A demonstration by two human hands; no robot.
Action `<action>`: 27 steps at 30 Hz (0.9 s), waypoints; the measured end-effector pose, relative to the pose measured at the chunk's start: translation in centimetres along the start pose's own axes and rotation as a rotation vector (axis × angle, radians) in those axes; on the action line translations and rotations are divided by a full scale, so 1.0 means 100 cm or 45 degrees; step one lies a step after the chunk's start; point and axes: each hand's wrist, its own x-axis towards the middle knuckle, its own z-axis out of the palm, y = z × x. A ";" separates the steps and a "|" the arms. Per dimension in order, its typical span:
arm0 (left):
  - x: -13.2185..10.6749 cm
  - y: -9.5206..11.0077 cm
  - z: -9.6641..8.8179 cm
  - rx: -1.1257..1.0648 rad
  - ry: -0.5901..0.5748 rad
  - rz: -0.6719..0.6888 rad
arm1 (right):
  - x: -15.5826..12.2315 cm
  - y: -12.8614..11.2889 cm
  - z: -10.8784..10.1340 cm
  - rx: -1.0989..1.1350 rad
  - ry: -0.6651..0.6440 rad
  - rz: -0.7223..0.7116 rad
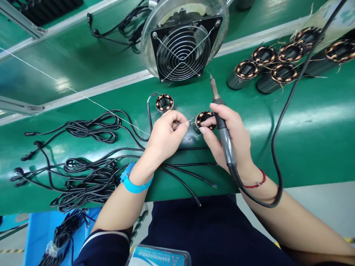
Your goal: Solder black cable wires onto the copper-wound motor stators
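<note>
My right hand (235,135) is closed around a soldering iron (226,138), its tip pointing up and away. The thumb and a finger of that hand also touch a motor stator (204,117) with copper windings. Just left of this stator, my left hand (168,133) pinches thin wire ends (190,121) between thumb and forefinger. A thin pale strand (111,111) runs from the upper left down to this hand; whether the fingers grip it is hidden. Behind my left hand stands a second stator (164,102) with a black cable (149,114) leading to it.
A fan with a round wire guard (181,55) stands at the back. Several stators (284,74) stand at the right rear. Coiled black cables (88,181) cover the left of the green bench (310,147). A blue bin (36,236) with more cables sits below, left.
</note>
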 end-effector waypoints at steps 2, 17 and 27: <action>-0.001 0.003 -0.002 -0.019 -0.032 -0.010 | 0.000 0.000 0.003 -0.037 -0.012 -0.009; -0.010 0.009 -0.007 0.413 0.021 0.528 | 0.007 -0.012 0.008 0.142 0.043 0.000; -0.008 0.013 -0.014 0.384 -0.038 0.482 | 0.008 -0.006 0.009 0.240 0.067 -0.032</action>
